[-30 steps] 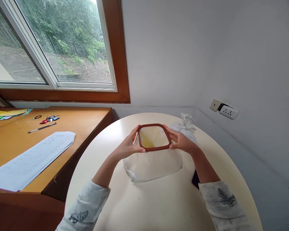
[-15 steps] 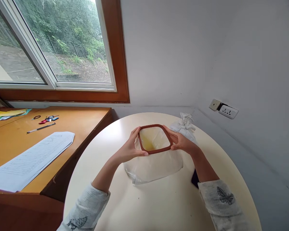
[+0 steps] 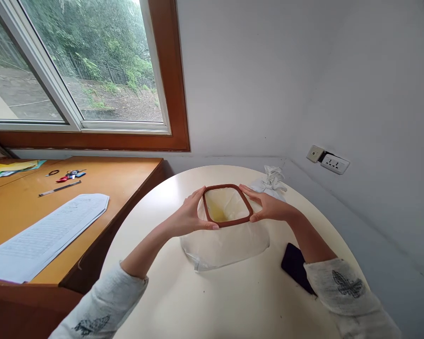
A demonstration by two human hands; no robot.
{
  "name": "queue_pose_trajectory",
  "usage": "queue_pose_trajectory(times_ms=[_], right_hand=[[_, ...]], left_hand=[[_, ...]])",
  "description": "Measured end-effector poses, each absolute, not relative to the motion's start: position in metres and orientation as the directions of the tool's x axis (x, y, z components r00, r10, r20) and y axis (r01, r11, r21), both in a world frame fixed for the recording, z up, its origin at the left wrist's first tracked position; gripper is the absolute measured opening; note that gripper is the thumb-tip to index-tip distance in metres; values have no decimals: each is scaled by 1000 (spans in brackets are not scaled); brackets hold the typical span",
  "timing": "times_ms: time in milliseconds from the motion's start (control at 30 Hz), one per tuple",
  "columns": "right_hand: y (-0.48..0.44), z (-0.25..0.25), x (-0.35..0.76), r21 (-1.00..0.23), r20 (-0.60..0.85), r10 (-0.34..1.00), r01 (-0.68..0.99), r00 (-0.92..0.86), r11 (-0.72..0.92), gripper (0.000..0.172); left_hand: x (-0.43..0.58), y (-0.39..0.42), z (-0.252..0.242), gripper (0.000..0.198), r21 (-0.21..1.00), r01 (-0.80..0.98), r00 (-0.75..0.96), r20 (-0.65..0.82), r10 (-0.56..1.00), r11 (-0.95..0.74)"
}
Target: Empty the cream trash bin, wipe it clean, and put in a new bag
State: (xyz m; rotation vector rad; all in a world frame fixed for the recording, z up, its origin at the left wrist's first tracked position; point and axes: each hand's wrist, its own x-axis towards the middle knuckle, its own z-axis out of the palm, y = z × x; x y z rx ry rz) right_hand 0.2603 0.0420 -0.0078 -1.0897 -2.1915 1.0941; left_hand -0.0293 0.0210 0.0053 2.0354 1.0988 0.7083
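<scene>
A clear plastic container (image 3: 226, 242) stands on the round cream table (image 3: 233, 301). A brown rubber ring (image 3: 227, 222) sits along its top rim. My left hand (image 3: 189, 217) grips the ring's left side with fingers curled round it. The ring's right side is pinched by my right hand (image 3: 268, 207). A yellowish patch shows inside the container.
A knotted white bag (image 3: 273, 181) lies behind the container. A black phone (image 3: 297, 266) rests on the table by my right forearm. A wooden desk (image 3: 109, 179) at left holds a paper sheet (image 3: 45, 235), a pen and keys. A wall socket (image 3: 334, 163) is at right.
Both elbows have swung outward, which uncovers the black phone. The hands and ring stay nearly in place on the container.
</scene>
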Motion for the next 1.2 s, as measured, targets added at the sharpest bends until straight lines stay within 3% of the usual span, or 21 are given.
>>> queue_pose_trajectory(times_ms=[200, 700, 900, 1067, 1200], right_hand=[[46, 6, 261, -739, -12, 801, 545, -598, 396, 101], [45, 15, 260, -735, -62, 772, 552, -632, 394, 99], [49, 13, 259, -708, -95, 799, 605, -594, 365, 102], [28, 11, 262, -754, 19, 869, 564, -494, 337, 108], [-20, -18, 289, -731, 98, 939, 616, -330, 293, 78]], left_hand=[[-29, 22, 15, 89, 797, 453, 543, 109, 833, -399], [-32, 27, 10, 96, 823, 466, 528, 37, 849, -326], [-29, 24, 24, 88, 830, 435, 605, 17, 796, -349], [-36, 21, 15, 104, 850, 467, 528, -48, 848, -243], [-41, 11, -17, 112, 903, 388, 499, -37, 866, -185]])
